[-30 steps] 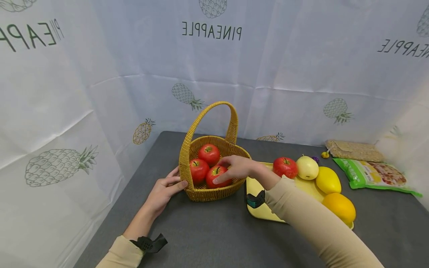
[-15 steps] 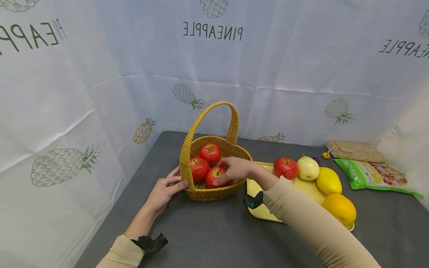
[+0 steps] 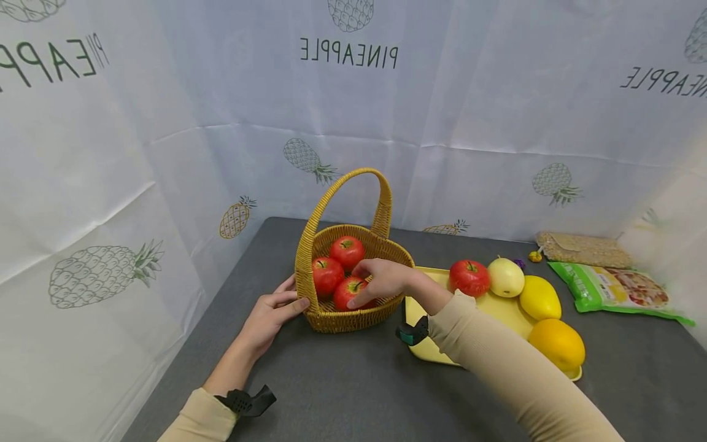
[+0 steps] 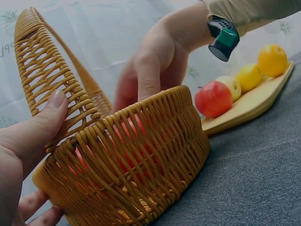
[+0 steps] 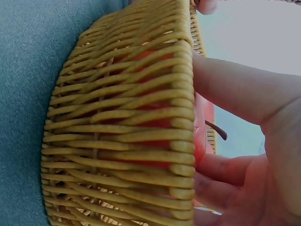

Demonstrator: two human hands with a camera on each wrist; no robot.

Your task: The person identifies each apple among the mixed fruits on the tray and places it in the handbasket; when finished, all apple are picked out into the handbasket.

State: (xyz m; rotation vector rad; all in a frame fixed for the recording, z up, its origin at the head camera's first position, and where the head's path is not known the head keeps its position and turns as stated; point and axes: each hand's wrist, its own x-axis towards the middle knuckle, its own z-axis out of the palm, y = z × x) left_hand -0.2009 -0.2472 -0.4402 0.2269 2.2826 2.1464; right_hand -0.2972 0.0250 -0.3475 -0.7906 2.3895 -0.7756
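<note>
A woven yellow basket (image 3: 337, 319) with a tall handle stands on the grey table and holds three red apples. My right hand (image 3: 381, 279) reaches in over the right rim. Thumb and fingers curl round the front red apple (image 3: 345, 294), also seen in the right wrist view (image 5: 202, 127) behind the basket wall (image 5: 127, 132). The other two apples (image 3: 347, 250) (image 3: 326, 274) lie behind it. My left hand (image 3: 270, 313) rests against the basket's left side, fingers straight, thumb (image 4: 37, 127) pressed on the handle's foot.
A yellow tray (image 3: 425, 350) right of the basket carries a red apple (image 3: 469, 277), a pale apple (image 3: 505, 277), a lemon (image 3: 540, 297) and an orange (image 3: 556, 344). Two food bags (image 3: 585, 248) (image 3: 613, 287) lie far right. White printed cloth walls the back and left.
My right hand has slid a little left and deeper into the basket with the front apple. The left hand and basket have stayed put.
</note>
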